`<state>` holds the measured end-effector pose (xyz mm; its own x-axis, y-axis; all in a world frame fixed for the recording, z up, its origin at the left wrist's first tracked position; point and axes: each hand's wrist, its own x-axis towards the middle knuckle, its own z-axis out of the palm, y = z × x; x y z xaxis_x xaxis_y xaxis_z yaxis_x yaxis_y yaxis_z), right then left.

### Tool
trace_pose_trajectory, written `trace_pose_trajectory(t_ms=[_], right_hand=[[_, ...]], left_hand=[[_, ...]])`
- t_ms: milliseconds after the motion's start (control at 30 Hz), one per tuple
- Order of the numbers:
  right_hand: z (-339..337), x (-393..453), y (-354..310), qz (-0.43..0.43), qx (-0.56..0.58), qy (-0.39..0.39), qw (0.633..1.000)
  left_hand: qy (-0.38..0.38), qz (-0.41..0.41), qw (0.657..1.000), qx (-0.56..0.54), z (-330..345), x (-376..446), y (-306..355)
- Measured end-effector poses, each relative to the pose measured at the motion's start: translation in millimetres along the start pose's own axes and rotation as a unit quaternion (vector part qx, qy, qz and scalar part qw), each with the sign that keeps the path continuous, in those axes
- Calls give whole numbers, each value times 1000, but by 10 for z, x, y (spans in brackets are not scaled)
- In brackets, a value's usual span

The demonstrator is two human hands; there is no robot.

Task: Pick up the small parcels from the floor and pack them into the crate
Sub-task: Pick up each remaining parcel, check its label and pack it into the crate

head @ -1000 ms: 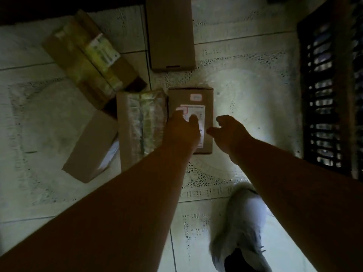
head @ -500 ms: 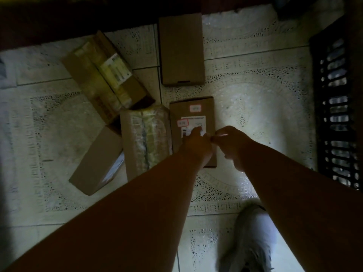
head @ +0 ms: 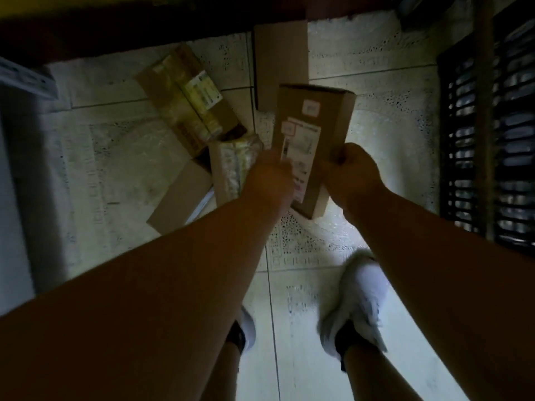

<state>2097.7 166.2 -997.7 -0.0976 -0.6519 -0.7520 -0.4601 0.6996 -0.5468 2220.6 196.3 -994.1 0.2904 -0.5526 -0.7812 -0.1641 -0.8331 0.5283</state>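
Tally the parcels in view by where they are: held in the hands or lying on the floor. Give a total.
Held in both hands: 1, the labelled parcel, left hand and right hand gripping its near end.
Lying on the floor: 4, the plain box, the yellow-taped box, the wrapped parcel and the angled box.
Total: 5 parcels.

five cardboard parcels (head: 314, 120), one black crate (head: 489, 146), two white shoes (head: 357, 299)

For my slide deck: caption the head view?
Both hands, left and right, hold a labelled parcel above four parcels on the floor; crate at right.
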Motion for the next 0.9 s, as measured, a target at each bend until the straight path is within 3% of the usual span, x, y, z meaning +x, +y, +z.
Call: trace_pose_trajectory(t_ms=[100,267,333,433,600,767,900], right_hand=[[-395,-629,-521,-20,71,-16,997],[-1000,-1808,-1700,-74,165,-103,978],[-1189,-2365,-2206,-112,192,-108,969],[-1517,-3241,-2943,-175,213,-55,960],[-2020,-4650,-3999,-310,212,-49,926],[-2277,-5673,-4558,-402,195,-67,892],[-2365,-6149,-4636,-423,191,-93,881]], left_hand=[[59,24,998,-24,-487,-487,447],[-48,39,979,-195,-1358,-1649,1549],[-17,85,975,-206,-1635,-2249,2029],[77,171,963,-192,-2049,-3182,2713],[161,308,919,-186,-2768,-4622,3544],[194,380,873,-235,-3248,-5623,3849],[184,392,870,-235,-3419,-6092,3821]])
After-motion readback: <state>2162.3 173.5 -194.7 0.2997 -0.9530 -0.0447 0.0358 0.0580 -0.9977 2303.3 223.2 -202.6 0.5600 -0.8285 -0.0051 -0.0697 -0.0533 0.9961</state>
